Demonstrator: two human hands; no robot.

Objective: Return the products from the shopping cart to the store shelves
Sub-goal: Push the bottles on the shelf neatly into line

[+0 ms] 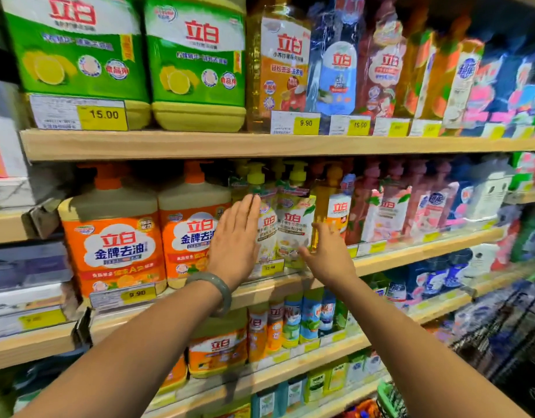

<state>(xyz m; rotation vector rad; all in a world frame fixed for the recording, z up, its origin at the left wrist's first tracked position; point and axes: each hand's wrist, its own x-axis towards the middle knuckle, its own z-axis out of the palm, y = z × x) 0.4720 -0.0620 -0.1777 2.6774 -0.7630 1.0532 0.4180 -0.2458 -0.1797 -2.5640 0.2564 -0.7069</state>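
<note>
Seen from the head camera, both hands are up at the middle shelf [426, 251], near the centre of the frame. The left hand [236, 236] is flat, fingers straight and together, held at the left side of a white pump bottle [268, 227] with a yellow-green pump. It covers that edge of the bottle, so I cannot tell whether the palm touches it. The right hand [328, 254] is spread loose and grips nothing, just in front of a yellow bottle [319, 212] and beside a second white pump bottle [295, 230]. Both white bottles stand upright on the shelf. A greenish bracelet [213, 292] sits on the left wrist. An orange jug [115, 245] stands left of the hands. At the lower right the shopping cart [501, 336] is a dark, blurred mesh cut off by the frame edge, and its contents cannot be made out. Bottles toward the right edge smear into blur, their labels unreadable.
</note>
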